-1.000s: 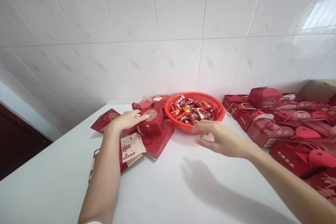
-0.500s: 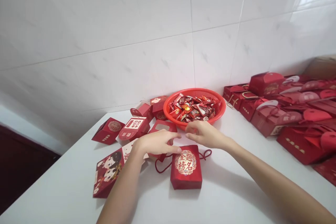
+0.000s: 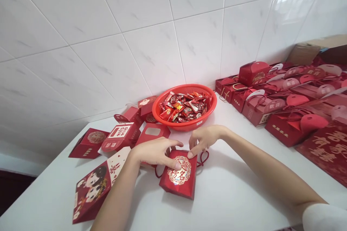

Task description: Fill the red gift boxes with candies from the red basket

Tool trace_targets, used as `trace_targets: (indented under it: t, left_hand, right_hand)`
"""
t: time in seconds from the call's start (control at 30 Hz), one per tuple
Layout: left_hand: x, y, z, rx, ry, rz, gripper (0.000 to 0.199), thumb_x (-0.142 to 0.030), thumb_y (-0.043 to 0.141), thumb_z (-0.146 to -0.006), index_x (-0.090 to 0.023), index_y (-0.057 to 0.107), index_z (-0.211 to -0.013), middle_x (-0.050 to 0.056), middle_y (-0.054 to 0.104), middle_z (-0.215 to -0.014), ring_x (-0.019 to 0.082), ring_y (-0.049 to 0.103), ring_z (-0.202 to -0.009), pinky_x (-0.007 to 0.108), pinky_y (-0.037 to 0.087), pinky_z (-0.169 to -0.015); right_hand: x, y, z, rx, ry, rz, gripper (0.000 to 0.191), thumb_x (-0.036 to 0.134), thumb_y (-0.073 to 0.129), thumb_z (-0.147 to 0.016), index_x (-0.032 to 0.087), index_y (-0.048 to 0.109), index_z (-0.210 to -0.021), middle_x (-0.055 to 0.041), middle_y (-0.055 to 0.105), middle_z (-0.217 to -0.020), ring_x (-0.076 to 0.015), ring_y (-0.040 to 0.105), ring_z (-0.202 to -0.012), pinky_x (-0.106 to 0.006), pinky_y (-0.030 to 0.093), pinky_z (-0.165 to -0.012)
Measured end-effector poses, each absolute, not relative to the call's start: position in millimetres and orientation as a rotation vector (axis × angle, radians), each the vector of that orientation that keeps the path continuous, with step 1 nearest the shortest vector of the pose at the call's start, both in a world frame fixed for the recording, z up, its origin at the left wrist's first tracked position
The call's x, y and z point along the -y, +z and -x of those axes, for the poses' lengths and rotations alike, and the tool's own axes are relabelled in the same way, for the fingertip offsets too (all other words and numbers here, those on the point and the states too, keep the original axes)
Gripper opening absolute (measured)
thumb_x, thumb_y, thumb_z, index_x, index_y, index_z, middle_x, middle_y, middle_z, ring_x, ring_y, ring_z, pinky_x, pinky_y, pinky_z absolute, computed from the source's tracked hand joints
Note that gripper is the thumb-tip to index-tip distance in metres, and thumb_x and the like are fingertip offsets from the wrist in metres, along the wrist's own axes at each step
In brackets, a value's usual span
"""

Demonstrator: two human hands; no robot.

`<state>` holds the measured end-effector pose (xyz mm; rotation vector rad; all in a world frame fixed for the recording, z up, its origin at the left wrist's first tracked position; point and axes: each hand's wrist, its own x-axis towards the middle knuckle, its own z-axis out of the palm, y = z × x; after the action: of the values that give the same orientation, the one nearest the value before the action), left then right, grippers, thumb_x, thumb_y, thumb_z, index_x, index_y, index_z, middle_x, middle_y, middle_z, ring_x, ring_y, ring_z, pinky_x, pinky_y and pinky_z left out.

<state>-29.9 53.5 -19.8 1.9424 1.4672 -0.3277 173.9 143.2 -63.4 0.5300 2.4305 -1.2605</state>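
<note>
A small red box (image 3: 180,184) with a round patterned label and gold-red characters lies on the white table, a dark red cord loop (image 3: 203,157) at its far right side. My left hand (image 3: 158,153) has its thumb on the label and its fingers at the far left edge, gripping the box. At the far right corner, my right hand (image 3: 204,140) holds the same box, thumb on top and fingers curled behind the edge. The fingertips behind the box are partly hidden.
Behind the hands sits a red plastic basket (image 3: 187,127) of wrapped sweets. Several red boxes, one with cartoon faces (image 3: 93,189), stand on the left. Many red gift boxes (image 3: 284,128) fill the right side, before a cardboard box (image 3: 303,54). A tiled wall rises behind.
Both hands have come down onto the box, which now sits slightly turned and tilted. The camera view has shifted, so the basket and boxes appear further left.
</note>
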Motion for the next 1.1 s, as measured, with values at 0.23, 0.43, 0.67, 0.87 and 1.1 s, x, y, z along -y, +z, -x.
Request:
trace_targets:
  t: [0.23, 0.43, 0.67, 0.87, 1.1]
  left_hand:
    - [-57.8, -28.2, 34.3, -1.347, -0.146, -2.025, 0.095, -0.056, 0.081, -0.063, -0.029, 0.046, -0.146, 0.004, 0.066, -0.114, 0.024, 0.064, -0.098, 0.026, 0.048, -0.079]
    - [-56.9, -26.7, 32.6, -1.286, -0.077, -2.034, 0.093, -0.051, 0.082, -0.062, -0.028, 0.048, -0.145, 0.001, 0.061, -0.097, 0.021, 0.059, -0.087, 0.024, 0.046, -0.071]
    - [-55.9, -23.2, 33.1, -1.299, 0.029, -1.986, 0.087, -0.044, 0.078, -0.069, -0.025, 0.043, -0.146, 0.000, 0.060, -0.094, 0.016, 0.054, -0.077, 0.024, 0.045, -0.067]
    - [-52.9, -17.7, 30.3, -1.203, 0.141, -2.073, 0.048, -0.048, 0.079, -0.072, -0.020, 0.068, -0.109, 0.000, 0.062, -0.087, 0.016, 0.054, -0.075, 0.025, 0.044, -0.067]
    - [-44.0, -18.5, 21.5, -0.969, 0.233, -2.182, 0.055, -0.025, 0.070, -0.079, -0.025, 0.058, -0.132, 0.008, 0.055, -0.136, 0.026, 0.055, -0.117, 0.029, 0.050, -0.087]
  right_hand:
    - [-145.4, -66.3, -172.5, -2.297, -1.470, -0.520, 0.085, 0.073, 0.075, -0.062, 0.012, 0.065, -0.120, -0.0107, 0.070, -0.105, -0.0169, 0.066, -0.077, -0.024, 0.052, -0.062]
    - [-146.3, -72.2, -171.1, -2.273, -1.506, -0.469, 0.061, 0.065, 0.081, -0.060, 0.014, 0.067, -0.090, -0.0014, 0.069, -0.081, -0.0131, 0.064, -0.066, -0.023, 0.051, -0.058]
    - [-141.0, -63.7, -177.0, -2.370, -1.874, -0.502, 0.035, 0.040, 0.081, -0.066, 0.014, 0.057, -0.068, 0.0030, 0.060, -0.061, -0.0101, 0.057, -0.057, -0.023, 0.048, -0.057]
    - [-101.5, -20.9, -193.0, -2.900, -1.694, -0.474, 0.011, 0.010, 0.061, -0.078, 0.016, 0.055, -0.071, 0.0053, 0.055, -0.063, -0.0071, 0.049, -0.055, -0.019, 0.037, -0.052]
    - [-52.3, -11.9, -186.6, -3.255, -0.571, -0.250, 0.016, 0.006, 0.055, -0.087, 0.015, 0.067, -0.085, -0.0031, 0.065, -0.076, -0.0143, 0.055, -0.068, -0.027, 0.039, -0.064]
